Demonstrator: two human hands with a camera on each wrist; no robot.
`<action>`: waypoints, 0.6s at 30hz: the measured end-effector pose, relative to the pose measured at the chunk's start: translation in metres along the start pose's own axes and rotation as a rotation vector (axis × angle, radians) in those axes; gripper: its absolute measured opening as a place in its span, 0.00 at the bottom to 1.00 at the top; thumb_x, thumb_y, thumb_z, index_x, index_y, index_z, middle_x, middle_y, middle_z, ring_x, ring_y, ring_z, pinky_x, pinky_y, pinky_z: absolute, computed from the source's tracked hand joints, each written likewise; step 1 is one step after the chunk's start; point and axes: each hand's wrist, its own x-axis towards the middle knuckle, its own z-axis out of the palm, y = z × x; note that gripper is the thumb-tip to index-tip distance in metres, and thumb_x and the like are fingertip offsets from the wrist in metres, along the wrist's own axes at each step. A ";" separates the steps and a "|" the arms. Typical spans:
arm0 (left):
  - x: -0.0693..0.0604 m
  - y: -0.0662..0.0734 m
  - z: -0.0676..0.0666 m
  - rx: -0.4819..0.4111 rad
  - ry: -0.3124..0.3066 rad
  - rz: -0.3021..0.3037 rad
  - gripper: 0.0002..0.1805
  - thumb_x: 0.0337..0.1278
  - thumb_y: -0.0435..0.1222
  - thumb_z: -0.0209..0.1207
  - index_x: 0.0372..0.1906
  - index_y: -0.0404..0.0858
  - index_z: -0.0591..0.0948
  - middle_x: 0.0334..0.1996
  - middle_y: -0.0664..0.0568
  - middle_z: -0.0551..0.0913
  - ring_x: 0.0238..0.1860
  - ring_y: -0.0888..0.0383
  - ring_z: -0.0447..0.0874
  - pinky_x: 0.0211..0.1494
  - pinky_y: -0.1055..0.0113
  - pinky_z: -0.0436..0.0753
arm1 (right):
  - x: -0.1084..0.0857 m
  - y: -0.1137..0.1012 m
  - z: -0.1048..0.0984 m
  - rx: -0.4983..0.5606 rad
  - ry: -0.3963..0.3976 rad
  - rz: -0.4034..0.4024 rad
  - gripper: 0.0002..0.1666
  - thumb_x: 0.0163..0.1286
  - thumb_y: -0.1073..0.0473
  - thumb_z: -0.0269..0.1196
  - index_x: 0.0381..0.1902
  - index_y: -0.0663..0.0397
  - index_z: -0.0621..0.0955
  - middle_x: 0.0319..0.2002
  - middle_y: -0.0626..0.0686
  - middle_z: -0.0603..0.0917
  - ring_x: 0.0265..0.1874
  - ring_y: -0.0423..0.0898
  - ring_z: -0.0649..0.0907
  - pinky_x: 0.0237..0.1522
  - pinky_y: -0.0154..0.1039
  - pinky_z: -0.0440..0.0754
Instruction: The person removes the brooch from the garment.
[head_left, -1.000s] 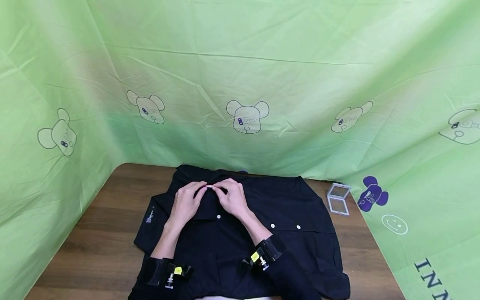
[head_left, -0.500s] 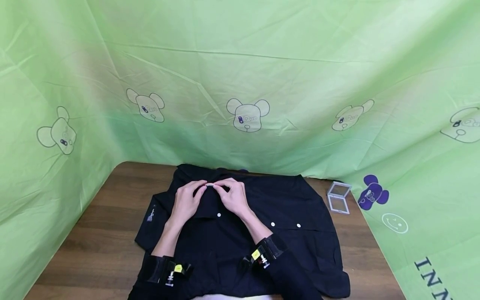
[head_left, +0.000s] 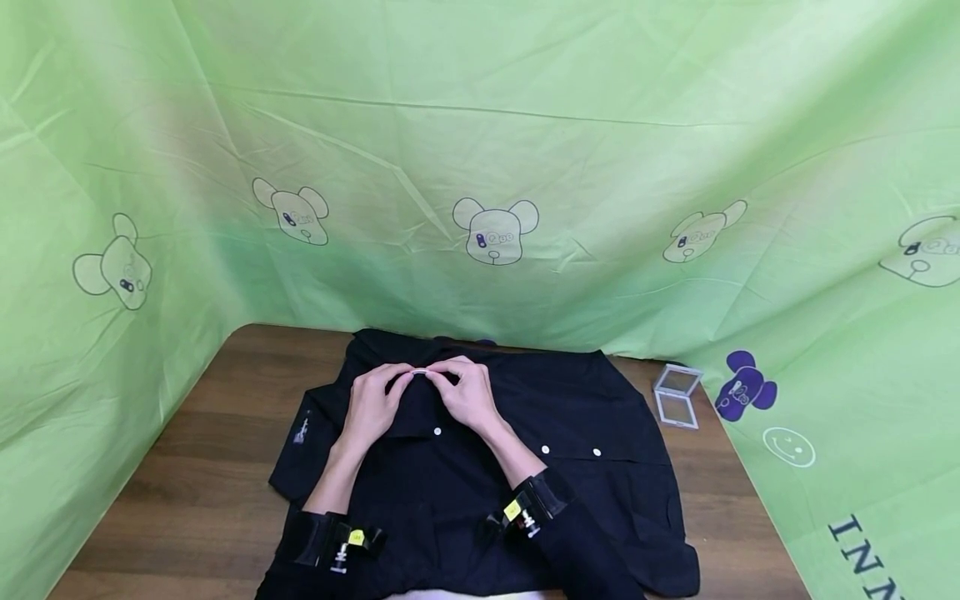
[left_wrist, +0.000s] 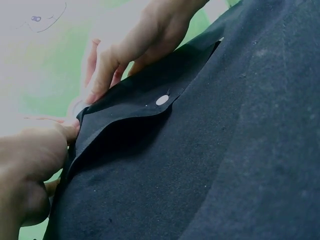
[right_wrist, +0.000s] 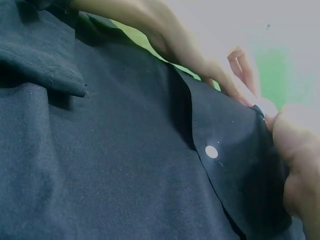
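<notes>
A black button-front garment [head_left: 517, 500] lies spread out with a pocket flap [left_wrist: 125, 107] bearing a white button [right_wrist: 211, 151]. Near its far edge, my left hand [head_left: 372, 404] and right hand [head_left: 467, 396] face each other. Between thumbs and fingertips they pinch a small whitish round-edged piece [head_left: 421, 372] at the top of the flap cloth. The wrist views show the same piece [left_wrist: 78, 107] pale and washed out against the bright backdrop, so its exact kind is unclear. Fingers cover most of it.
On the brown wooden table [head_left: 195, 467], a small clear hinged case [head_left: 677, 397] stands open at the back right. Green printed cloth [head_left: 495, 150] hangs behind and on both sides. Two more white buttons [head_left: 545, 450] show right of my hands.
Both hands stay in the same place with their pinch on the whitish piece, whose visible edge shifts very slightly. The garment and the case have not moved.
</notes>
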 end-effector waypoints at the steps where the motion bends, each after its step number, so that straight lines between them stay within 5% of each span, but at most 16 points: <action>1: 0.000 0.000 0.000 -0.001 0.004 0.008 0.06 0.76 0.33 0.71 0.49 0.36 0.95 0.46 0.43 0.97 0.49 0.43 0.98 0.54 0.44 0.91 | 0.000 0.000 0.000 -0.001 0.000 -0.002 0.05 0.77 0.56 0.77 0.45 0.47 0.98 0.44 0.48 0.98 0.51 0.44 0.95 0.57 0.42 0.91; 18: 0.000 -0.002 -0.001 0.015 0.004 0.040 0.06 0.74 0.32 0.73 0.48 0.36 0.96 0.46 0.43 0.97 0.50 0.42 0.97 0.56 0.44 0.91 | 0.001 -0.001 -0.005 -0.043 -0.026 -0.100 0.06 0.77 0.58 0.76 0.47 0.51 0.97 0.45 0.50 0.98 0.52 0.47 0.94 0.58 0.44 0.91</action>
